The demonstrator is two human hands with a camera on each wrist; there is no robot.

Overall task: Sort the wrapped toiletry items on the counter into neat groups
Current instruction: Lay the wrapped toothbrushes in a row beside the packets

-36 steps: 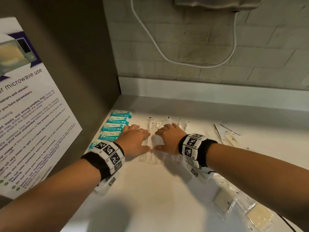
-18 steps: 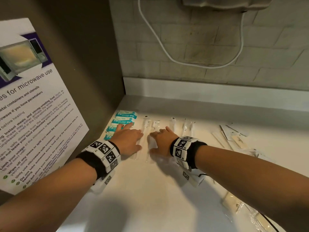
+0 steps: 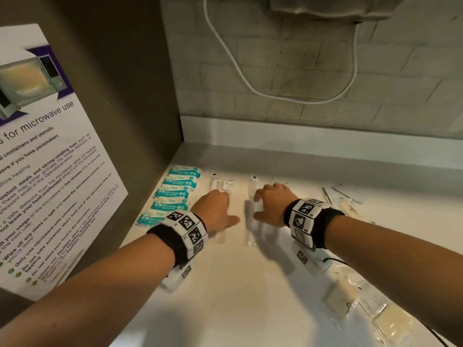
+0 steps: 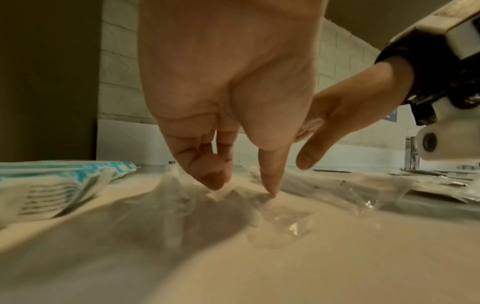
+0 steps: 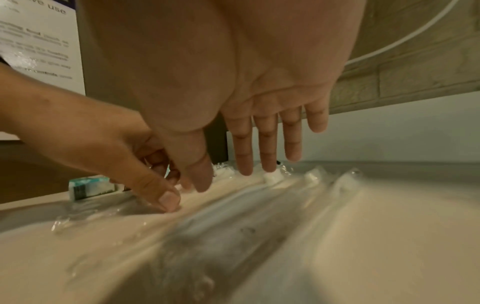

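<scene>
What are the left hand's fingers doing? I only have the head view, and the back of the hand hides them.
Observer: In the left wrist view, the left hand presses its fingertips down on a clear wrapper.
Operator: And the right hand?
Observer: The right wrist view shows the right hand with straight fingers gripping nothing, over the long wrapped items.
Operator: Anything farther right?
Observer: The left wrist view shows a metal fixture, probably a tap.

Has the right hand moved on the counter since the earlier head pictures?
Yes. The right hand has shifted to the right, away from the column of teal packets by the side wall; a gap now separates it from the left hand.
</scene>
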